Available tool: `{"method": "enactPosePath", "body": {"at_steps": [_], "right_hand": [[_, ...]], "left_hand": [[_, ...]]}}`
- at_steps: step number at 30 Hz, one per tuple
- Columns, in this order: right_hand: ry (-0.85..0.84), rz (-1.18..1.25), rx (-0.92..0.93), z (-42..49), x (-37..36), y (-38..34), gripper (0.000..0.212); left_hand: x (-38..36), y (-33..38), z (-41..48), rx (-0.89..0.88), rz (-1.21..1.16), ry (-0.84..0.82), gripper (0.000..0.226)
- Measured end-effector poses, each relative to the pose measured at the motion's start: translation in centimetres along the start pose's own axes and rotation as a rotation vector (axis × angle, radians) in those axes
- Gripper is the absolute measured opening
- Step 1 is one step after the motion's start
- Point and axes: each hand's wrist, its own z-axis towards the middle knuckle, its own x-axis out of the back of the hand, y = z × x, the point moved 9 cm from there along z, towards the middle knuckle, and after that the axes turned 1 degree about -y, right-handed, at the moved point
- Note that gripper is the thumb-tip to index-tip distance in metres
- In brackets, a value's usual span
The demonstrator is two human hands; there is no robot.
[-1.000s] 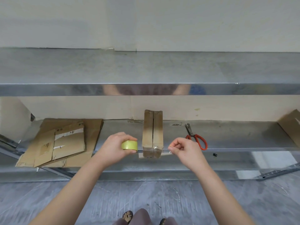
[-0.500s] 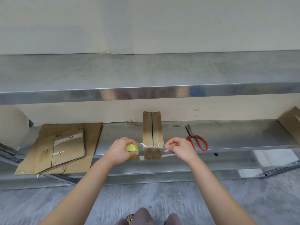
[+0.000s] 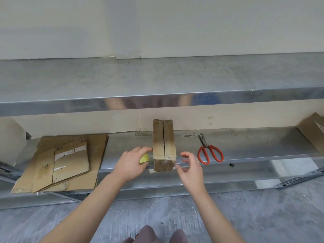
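A metal shelf [image 3: 245,142] held a small box [image 3: 164,142] in the middle. On its left lay flat cardboard [image 3: 70,158], on its right red scissors [image 3: 209,153].

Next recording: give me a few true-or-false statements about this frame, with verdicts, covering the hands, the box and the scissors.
1. The left hand grips the tape roll. True.
2. The right hand holds the scissors. False: they lie on the lower shelf, apart from that hand, whose fingers are relaxed.
3. The box stands on the lower shelf between the two hands. True.
4. The flattened cardboard lies right of the box. False: it lies left of it.
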Motion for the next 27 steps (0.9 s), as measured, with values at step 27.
{"method": "enactPosePath", "body": {"at_steps": [27], "right_hand": [[-0.109, -0.237, 0.131, 1.2, -2.9, -2.9, 0.069]], "left_hand": [[2.2, -4.5, 0.1, -0.013, -0.038, -0.044, 0.032]]}}
